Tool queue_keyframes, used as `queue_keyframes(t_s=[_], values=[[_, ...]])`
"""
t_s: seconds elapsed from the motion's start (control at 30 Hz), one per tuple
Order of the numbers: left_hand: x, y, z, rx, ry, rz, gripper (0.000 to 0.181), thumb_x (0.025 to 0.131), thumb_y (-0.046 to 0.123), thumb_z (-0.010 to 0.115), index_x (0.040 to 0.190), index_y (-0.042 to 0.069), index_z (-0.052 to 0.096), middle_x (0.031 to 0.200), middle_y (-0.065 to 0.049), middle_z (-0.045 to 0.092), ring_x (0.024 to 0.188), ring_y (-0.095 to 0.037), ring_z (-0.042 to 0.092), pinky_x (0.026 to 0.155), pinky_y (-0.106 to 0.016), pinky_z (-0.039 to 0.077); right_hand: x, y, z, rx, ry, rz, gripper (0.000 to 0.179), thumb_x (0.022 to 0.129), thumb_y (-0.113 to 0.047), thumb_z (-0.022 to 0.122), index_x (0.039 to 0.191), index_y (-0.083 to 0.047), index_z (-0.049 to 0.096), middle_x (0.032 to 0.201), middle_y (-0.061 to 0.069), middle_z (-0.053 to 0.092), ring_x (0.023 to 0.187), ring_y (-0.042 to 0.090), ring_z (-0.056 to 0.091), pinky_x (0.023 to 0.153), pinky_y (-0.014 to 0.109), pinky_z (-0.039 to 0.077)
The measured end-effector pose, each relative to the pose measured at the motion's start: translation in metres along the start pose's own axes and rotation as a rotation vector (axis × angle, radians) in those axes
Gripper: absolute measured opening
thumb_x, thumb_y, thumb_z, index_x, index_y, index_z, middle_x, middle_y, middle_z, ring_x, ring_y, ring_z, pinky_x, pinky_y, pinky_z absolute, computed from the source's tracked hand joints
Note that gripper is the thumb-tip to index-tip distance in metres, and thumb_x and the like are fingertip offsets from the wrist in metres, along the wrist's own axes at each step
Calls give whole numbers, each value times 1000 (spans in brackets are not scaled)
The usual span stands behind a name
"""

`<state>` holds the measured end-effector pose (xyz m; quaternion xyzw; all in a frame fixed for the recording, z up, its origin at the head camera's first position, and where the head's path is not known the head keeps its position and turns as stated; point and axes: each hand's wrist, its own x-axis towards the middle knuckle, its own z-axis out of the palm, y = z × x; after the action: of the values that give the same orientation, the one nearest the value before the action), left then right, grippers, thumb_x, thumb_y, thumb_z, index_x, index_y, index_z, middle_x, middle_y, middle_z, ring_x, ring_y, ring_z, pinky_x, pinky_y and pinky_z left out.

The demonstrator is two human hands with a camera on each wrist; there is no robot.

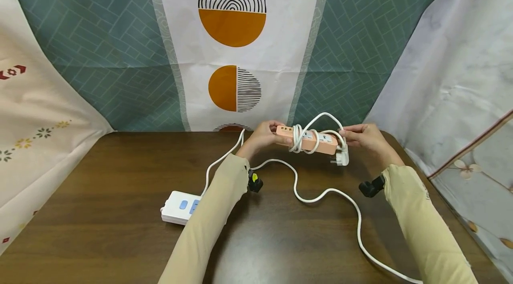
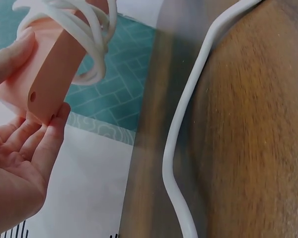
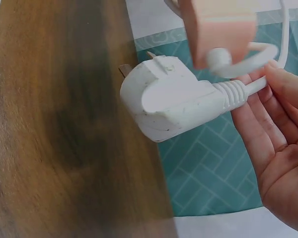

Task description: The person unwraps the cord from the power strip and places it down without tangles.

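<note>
Above the far side of the table, a pink power strip is held up, tilted slightly down to the right. My left hand grips its left end, thumb on one face and fingers behind and below in the left wrist view. Loops of white cord wrap around its middle. At the strip's right end, my right hand pinches the cord just behind the white plug. That plug hangs beside the strip's end with its metal prongs pointing left. A loose arc of cord rises above the strip.
On the brown table, a white power strip with blue switches lies at left, partly behind the left sleeve. Its white cable winds across the table to the front right edge. Patterned cloth hangs behind and at both sides.
</note>
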<state>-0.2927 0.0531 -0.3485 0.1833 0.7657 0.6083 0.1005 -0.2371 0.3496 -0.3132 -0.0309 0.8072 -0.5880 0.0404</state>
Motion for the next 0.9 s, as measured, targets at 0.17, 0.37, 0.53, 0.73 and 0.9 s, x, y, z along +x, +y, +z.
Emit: queue_keyframes(t_s=[0.17, 0.37, 0.53, 0.73, 0.9], values=[[0, -2, -4, -2, 52, -20, 52, 67, 9, 79, 113, -1, 56, 99, -12, 62, 82, -14, 54, 70, -21, 44, -3, -3, -4, -16, -24, -30, 52, 87, -14, 62, 120, 21, 43, 76, -10, 67, 72, 5, 65, 68, 22, 51], [1, -4, -8, -29, 116, -46, 55, 67, 13, 80, 114, 0, 55, 105, -13, 61, 87, -15, 55, 73, -22, 45, -9, -2, -9, 47, -66, -80, 27, 86, -7, 62, 106, 12, 58, 79, -1, 69, 73, 11, 67, 68, 24, 52], [2, -4, -11, -79, 160, -56, 54, 68, 12, 80, 115, 1, 55, 106, -12, 61, 88, -15, 55, 73, -22, 45, -14, 4, -13, 61, -103, -75, 9, 85, -5, 62, 89, -10, 69, 80, 1, 70, 73, 12, 67, 68, 25, 52], [4, -3, -13, -101, 183, -42, 52, 68, 11, 80, 114, 2, 56, 105, -11, 61, 87, -14, 55, 72, -22, 45, -20, 12, -17, 26, -132, -16, 15, 84, -7, 64, 81, -21, 70, 81, 6, 70, 76, 14, 67, 70, 27, 52], [5, -1, -13, -102, 180, -34, 52, 68, 12, 80, 113, 3, 57, 104, -10, 61, 88, -15, 55, 74, -23, 45, -22, 18, -19, -30, -139, -3, 11, 84, -10, 65, 93, -7, 70, 84, 11, 70, 77, 15, 67, 70, 28, 52]])
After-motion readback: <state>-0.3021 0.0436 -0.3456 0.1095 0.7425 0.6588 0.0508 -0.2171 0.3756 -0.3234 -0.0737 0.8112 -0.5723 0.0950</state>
